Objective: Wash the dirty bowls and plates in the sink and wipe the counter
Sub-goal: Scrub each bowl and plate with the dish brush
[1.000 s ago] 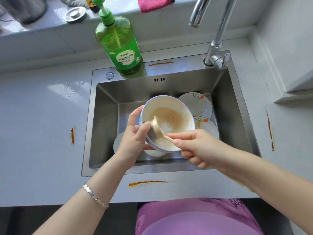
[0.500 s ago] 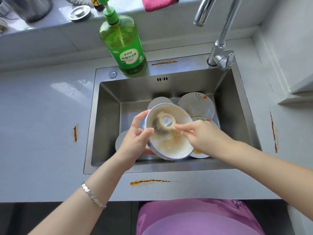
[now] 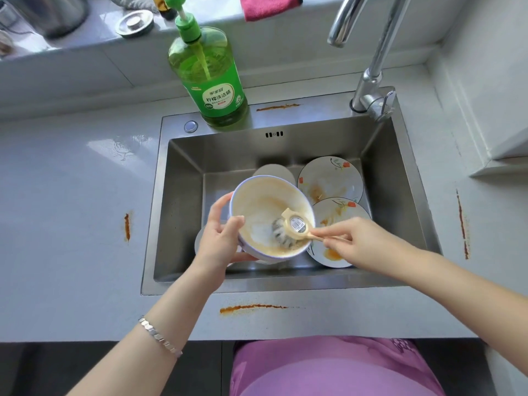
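Green soap bottle [image 3: 205,67], 12 o'clock of sink [image 3: 151,224]: white label [image 3: 218,97] with large green characters 柠檬洗洁精; smaller line above, likely 家家宜, not sure; red strip below unreadable. Brush [image 3: 310,234] in bowl [image 3: 265,195]: round barcode sticker [image 3: 298,224] on back of head, digits too small to read. No other text legible.

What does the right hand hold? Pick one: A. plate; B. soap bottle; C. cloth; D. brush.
D: the right hand pinches the handle of the brush, whose head sits inside the bowl that the left hand grips.
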The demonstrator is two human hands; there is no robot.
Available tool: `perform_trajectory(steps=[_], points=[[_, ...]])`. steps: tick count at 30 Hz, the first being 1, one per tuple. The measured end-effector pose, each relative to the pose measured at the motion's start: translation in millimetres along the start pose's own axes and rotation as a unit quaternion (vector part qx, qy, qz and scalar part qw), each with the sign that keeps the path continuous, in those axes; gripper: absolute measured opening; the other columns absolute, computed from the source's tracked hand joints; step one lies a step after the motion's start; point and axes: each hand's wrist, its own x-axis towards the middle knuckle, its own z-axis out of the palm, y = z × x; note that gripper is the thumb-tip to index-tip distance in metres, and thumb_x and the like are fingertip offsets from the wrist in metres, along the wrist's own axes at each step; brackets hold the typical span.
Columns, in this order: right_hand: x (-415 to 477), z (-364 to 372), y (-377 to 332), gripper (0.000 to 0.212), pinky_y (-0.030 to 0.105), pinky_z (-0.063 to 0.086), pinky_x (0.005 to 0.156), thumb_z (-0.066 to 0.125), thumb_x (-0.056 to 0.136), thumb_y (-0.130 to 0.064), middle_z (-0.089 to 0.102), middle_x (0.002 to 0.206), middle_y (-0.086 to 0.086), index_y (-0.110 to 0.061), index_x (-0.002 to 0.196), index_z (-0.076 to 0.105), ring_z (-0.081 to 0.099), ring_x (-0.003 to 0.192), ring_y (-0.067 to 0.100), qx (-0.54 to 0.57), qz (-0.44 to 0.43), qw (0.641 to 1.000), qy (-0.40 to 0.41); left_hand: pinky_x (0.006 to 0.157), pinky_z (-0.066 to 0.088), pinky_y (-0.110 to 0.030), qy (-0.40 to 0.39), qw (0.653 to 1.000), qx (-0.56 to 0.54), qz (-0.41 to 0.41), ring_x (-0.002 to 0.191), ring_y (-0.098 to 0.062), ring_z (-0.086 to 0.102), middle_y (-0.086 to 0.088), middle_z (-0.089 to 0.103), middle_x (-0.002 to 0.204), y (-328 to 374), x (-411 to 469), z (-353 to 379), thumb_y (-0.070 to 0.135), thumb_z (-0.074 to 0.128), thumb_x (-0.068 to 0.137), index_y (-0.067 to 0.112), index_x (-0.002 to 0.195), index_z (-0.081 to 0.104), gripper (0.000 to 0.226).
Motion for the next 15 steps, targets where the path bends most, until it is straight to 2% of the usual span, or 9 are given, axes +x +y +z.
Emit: perform_trajectory(steps=[2, 3, 5, 8, 10, 12, 14, 15], points=[[-7.0, -0.9, 6.8, 0.032, 0.019, 0.037, 0.056, 0.052, 0.093, -0.015, 0.047, 0.057, -0.007, -0.035, 0.117, 0.061, 0.042, 0.05, 0.012, 0.144, -0.017, 0.987, 0.072, 0.054, 0.058, -0.033, 0.013, 0.999, -0.033, -0.02, 0.092, -0.024, 0.061, 0.0, 0.053, 0.11, -3.8, 3.1, -7.1, 0.015, 0.037, 0.096, 0.04, 0.121, 0.043, 0.036], [-7.2, -2.6, 11.5, 0.034, 0.018, 0.035, 0.052, 0.054, 0.092, -0.014, 0.043, 0.055, -0.001, -0.033, 0.119, 0.06, 0.035, 0.044, 0.012, 0.206, -0.008, 0.97, 0.128, 0.055, 0.058, -0.032, 0.012, 0.998, -0.046, -0.029, 0.093, -0.027, 0.061, -0.001, 0.052, 0.111, -5.7, 3.7, -9.3, 0.015, 0.036, 0.096, 0.04, 0.121, 0.042, 0.036], [-3.9, -3.1, 18.3, 0.04, 0.017, 0.031, 0.043, 0.062, 0.087, -0.019, 0.055, 0.063, 0.007, -0.035, 0.123, 0.056, 0.031, 0.036, 0.006, 0.298, 0.032, 0.937, 0.179, 0.058, 0.059, -0.033, -0.002, 0.998, -0.055, -0.034, 0.093, -0.026, 0.062, -0.001, 0.052, 0.112, -10.1, 3.3, -10.3, 0.015, 0.035, 0.096, 0.041, 0.12, 0.042, 0.036], [2.9, 6.7, 18.4, 0.062, 0.016, 0.022, 0.037, 0.07, 0.07, -0.035, 0.063, 0.078, 0.009, -0.033, 0.129, 0.051, 0.021, 0.038, 0.005, 0.43, 0.062, 0.891, 0.135, 0.069, 0.059, -0.04, -0.059, 0.995, -0.068, -0.033, 0.097, -0.023, 0.062, 0.002, 0.054, 0.116, -16.4, 0.5, -4.0, 0.013, 0.035, 0.096, 0.042, 0.12, 0.044, 0.038], [6.9, 11.6, 17.5, 0.075, 0.013, 0.019, 0.034, 0.073, 0.062, -0.04, 0.06, 0.068, -0.001, -0.029, 0.132, 0.05, 0.02, 0.038, 0.004, 0.496, 0.06, 0.862, 0.089, 0.073, 0.058, -0.044, -0.092, 0.992, -0.082, -0.034, 0.104, -0.026, 0.062, 0.001, 0.056, 0.12, -20.4, -0.5, 0.9, 0.018, 0.044, 0.091, 0.042, 0.12, 0.048, 0.038], [9.6, 12.6, 19.7, 0.091, 0.013, 0.019, 0.032, 0.085, 0.048, -0.047, 0.047, 0.066, -0.003, -0.027, 0.13, 0.052, 0.022, 0.038, 0.003, 0.544, 0.054, 0.836, 0.05, 0.074, 0.057, -0.046, -0.112, 0.99, -0.081, -0.039, 0.11, -0.029, 0.06, -0.001, 0.055, 0.125, -23.5, 0.2, 3.5, 0.025, 0.048, 0.079, 0.042, 0.123, 0.048, 0.047], [9.6, 11.9, 22.8, 0.099, 0.013, 0.021, 0.032, 0.09, 0.037, -0.048, 0.043, 0.071, 0.0, -0.029, 0.127, 0.054, 0.023, 0.039, 0.003, 0.561, 0.052, 0.826, 0.032, 0.073, 0.057, -0.046, -0.123, 0.987, -0.087, -0.049, 0.11, -0.03, 0.06, -0.002, 0.054, 0.125, -25.9, 2.9, 4.8, 0.029, 0.048, 0.074, 0.042, 0.122, 0.049, 0.05], [8.4, 11.3, 22.8, 0.096, 0.013, 0.021, 0.032, 0.09, 0.04, -0.045, 0.045, 0.072, 0.001, -0.029, 0.127, 0.054, 0.024, 0.04, 0.004, 0.557, 0.054, 0.828, 0.034, 0.072, 0.057, -0.045, -0.127, 0.986, -0.095, -0.06, 0.108, -0.03, 0.06, -0.002, 0.054, 0.124, -27.3, 5.1, 4.9, 0.029, 0.049, 0.075, 0.042, 0.12, 0.049, 0.047]])
